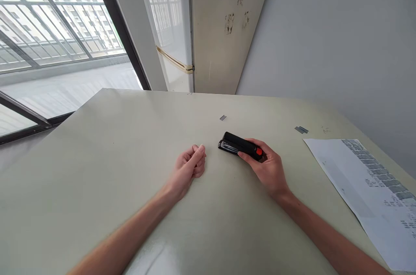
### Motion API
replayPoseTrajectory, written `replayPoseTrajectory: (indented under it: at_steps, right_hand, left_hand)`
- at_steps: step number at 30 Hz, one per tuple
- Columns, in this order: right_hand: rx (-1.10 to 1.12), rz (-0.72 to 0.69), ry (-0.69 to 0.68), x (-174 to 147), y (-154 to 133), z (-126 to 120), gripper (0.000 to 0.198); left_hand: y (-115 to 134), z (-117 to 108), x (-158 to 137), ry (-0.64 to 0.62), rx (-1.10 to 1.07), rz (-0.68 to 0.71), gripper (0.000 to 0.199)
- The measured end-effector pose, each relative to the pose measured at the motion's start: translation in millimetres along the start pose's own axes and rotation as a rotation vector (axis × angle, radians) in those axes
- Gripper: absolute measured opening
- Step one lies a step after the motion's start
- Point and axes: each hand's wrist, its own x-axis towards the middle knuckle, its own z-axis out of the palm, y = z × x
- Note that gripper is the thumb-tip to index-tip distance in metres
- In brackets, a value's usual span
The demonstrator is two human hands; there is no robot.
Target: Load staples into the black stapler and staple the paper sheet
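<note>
A black stapler with a red button at its rear end is in my right hand. The fingers and thumb wrap its rear half, and its front end points left. My left hand is closed in a fist just left of the stapler, apart from it, thumb laid over the curled fingers. Whatever may be inside that fist is hidden. Beyond the stapler lies a small grey strip of staples. Farther right are more staple strips, lying side by side.
Printed sheets of paper cover the right side of the pale table. Behind the table stand a fridge with a worn side panel and a grey wall. A window with railings is at the left.
</note>
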Motion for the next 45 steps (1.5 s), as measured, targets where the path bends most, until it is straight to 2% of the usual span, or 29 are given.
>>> replayPoseTrajectory:
  at_steps: [3,7,10,12,14,17,19,21,24,28,30,32,34,36,39,42,45]
  right_hand:
    - [-0.085,-0.063,-0.049,16,6,12,0.043]
    - [-0.211,-0.262,-0.067,54,10,43,0.042]
    - [-0.298,-0.427,-0.053,72,-2,64,0.037]
    - [-0.311,-0.547,-0.014,68,-16,70,0.035]
    - [-0.303,-0.696,-0.047,52,-31,69,0.030]
    - [-0.397,-0.895,-0.268,21,-46,62,0.025]
    - [-0.510,-0.944,-0.383,6,-48,59,0.030]
    - [-0.581,-0.945,-0.422,-2,-48,59,0.030]
    - [-0.594,-0.965,-0.411,-4,-48,56,0.023]
    - [-0.565,-0.973,-0.347,9,-44,27,0.021]
    - [-0.542,-0.889,-0.211,26,-31,-2,0.023]
    - [-0.539,-0.726,0.008,49,-9,-36,0.027]
    - [-0.604,-0.562,0.154,75,19,-70,0.034]
    - [-0.747,-0.416,0.141,99,47,-100,0.042]
    - [-0.805,-0.354,0.097,122,75,-128,0.044]
    - [-0.820,-0.334,0.072,126,84,-137,0.045]
    - [-0.819,-0.337,0.063,104,77,-136,0.047]
  left_hand:
    - [1,-1,3,-0.016,-0.214,-0.061,0.048]
    - [4,-5,9,0.001,-0.523,-0.189,0.029]
    - [8,-7,9,0.042,-0.634,-0.224,0.036]
    - [9,-8,8,0.067,-0.674,-0.212,0.042]
    - [10,-8,8,0.074,-0.695,-0.190,0.046]
    - [8,-9,8,0.025,-0.677,-0.194,0.052]
    - [7,-10,8,-0.034,-0.649,-0.225,0.056]
    - [5,-11,7,-0.094,-0.635,-0.262,0.057]
    - [3,-11,6,-0.150,-0.630,-0.287,0.055]
    - [4,-5,4,-0.124,-0.581,-0.287,0.052]
    - [6,-1,3,-0.088,-0.554,-0.290,0.051]
    - [8,1,2,-0.043,-0.528,-0.294,0.048]
    - [9,3,2,0.001,-0.498,-0.294,0.045]
    - [9,3,3,0.029,-0.470,-0.291,0.043]
    - [8,1,4,0.039,-0.451,-0.283,0.041]
    - [8,-1,4,0.031,-0.461,-0.271,0.038]
    - [10,-2,2,0.027,-0.465,-0.255,0.033]
